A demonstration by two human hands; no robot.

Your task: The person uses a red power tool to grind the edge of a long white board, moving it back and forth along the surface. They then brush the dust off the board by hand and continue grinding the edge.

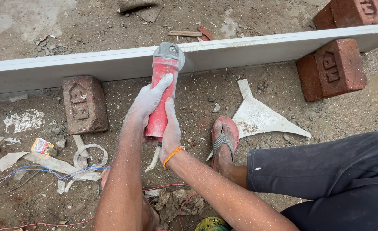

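A red angle grinder (pixel 163 81) with a grey head points away from me, its head against the edge of a long white slab (pixel 257 49) standing on edge across the ground. My left hand (pixel 148 100), dusted white, wraps the grinder's body from the left. My right hand (pixel 171 132), with an orange band at the wrist, grips the rear of the body. The disc is hidden behind the head.
Red bricks (pixel 332 68) (pixel 355 13) prop the slab at the right, a dirty brick (pixel 84 105) at the left. A broken white tile shard (pixel 257 117) lies by my sandalled foot (pixel 223 143). Blue and red wires (pixel 39 171), paper scraps and rags litter the dirt.
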